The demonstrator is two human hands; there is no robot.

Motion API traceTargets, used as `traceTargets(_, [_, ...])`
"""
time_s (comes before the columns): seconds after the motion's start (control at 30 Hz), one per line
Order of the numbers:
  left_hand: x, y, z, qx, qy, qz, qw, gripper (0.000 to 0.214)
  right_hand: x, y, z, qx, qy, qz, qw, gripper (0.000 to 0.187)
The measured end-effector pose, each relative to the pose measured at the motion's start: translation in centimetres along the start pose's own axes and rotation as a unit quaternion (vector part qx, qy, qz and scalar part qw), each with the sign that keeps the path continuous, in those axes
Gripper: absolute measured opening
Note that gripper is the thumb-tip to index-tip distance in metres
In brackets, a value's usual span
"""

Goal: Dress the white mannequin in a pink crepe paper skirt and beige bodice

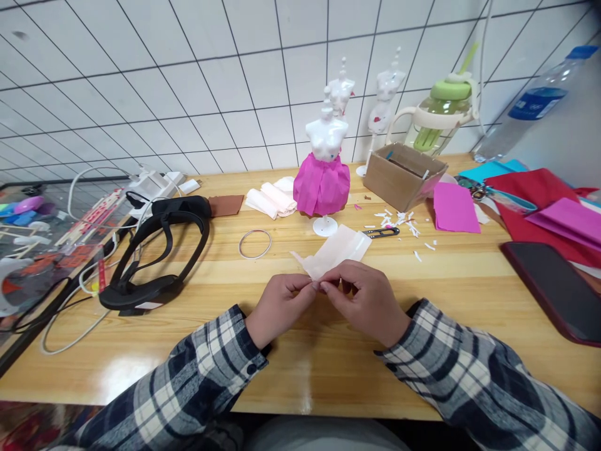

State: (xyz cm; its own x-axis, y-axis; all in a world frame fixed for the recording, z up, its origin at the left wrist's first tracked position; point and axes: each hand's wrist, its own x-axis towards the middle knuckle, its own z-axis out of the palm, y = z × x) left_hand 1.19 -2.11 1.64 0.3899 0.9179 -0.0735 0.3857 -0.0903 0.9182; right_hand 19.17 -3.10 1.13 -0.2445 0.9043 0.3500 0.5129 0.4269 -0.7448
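Between my two hands is a pale pink strip of thin fabric or paper (pixel 339 247), its near end pinched by both sets of fingertips. My left hand (pixel 287 302) grips from the left, thumb against fingers. My right hand (pixel 364 295) pinches from the other side, the fingertips of both hands meeting. The far part of the strip spreads out over the table, with a narrow tail at its left. Beyond it a small white mannequin (pixel 325 139) wears a gathered magenta skirt (pixel 322 186). Black thread snips (pixel 382 232) lie just past the strip.
Folded pale pink pieces (pixel 272 199), a ring-shaped band (pixel 255 244) and a black headset strap (pixel 162 257) lie to the left. White scraps (pixel 401 220), a cardboard box (pixel 399 181), magenta sheets (pixel 454 207) and a phone (pixel 558 291) are to the right. A tiled wall (pixel 211 88) stands behind.
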Motion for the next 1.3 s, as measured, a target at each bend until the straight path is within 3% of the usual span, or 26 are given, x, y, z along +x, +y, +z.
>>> traceTargets(0.33, [0.23, 0.14, -0.36, 0.039, 0.034, -0.013, 0.999, 0.032, -0.27, 0.52, 0.15, -0.024, -0.003, -0.07, 0.997, 0.013])
traceTargets(0.67, [0.39, -0.14, -0.49, 0.012, 0.0, -0.027, 1.0, 0.032, -0.2, 0.7, -0.08, -0.066, 0.002, -0.093, 0.994, 0.015])
traceTargets(1.17, [0.1, 0.41, -0.01, 0.054, -0.04, -0.008, 0.998, 0.037, -0.09, 0.48, -0.28, -0.096, 0.0, -0.038, 0.995, 0.006])
traceTargets(1.3, [0.15, 0.52, -0.03, 0.063, -0.034, -0.01, 0.997, 0.036, -0.11, 0.33, -0.33, -0.114, 0.008, -0.061, 0.992, 0.005])
